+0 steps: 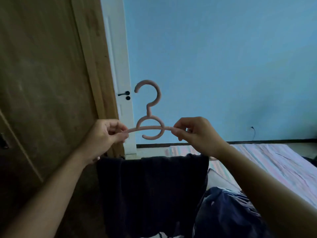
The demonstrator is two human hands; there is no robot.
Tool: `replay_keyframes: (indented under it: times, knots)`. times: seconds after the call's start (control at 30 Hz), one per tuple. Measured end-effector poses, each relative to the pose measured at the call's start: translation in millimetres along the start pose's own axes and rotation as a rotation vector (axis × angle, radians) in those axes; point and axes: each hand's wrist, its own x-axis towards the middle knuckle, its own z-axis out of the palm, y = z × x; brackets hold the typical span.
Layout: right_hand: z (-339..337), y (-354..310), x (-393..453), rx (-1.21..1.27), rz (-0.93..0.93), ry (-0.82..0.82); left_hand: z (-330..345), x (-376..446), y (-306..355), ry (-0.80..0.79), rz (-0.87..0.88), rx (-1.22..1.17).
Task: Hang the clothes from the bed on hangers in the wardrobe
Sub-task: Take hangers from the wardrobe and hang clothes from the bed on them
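Note:
A pink plastic hanger (148,110) is held upright in front of the blue wall, hook at the top. My left hand (107,133) pinches its left arm and my right hand (197,133) pinches its right arm. Below the hands a dark garment (151,191) hangs down, its top edge stretched between my wrists; how it is held up is hidden. More dark blue clothing (228,212) lies crumpled at the lower right on the bed (267,162), which has a striped pink sheet.
A brown wooden wardrobe door (42,83) fills the left side. Behind it a white room door (118,79) with a black handle (124,94) stands beside the blue wall (223,66). A dark skirting line runs along the wall's foot.

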Motion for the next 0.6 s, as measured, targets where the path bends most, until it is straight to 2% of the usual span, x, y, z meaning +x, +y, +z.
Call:
replay_keyframes:
  times: [0.23, 0.6]
  knots:
    - [-37, -15, -53, -0.205, 0.179, 0.065, 33, 27, 24, -0.198, 0.182, -0.039]
    - [-46, -61, -154, -0.343, 0.435, 0.284, 78, 16, 49, -0.540, 0.352, -0.150]
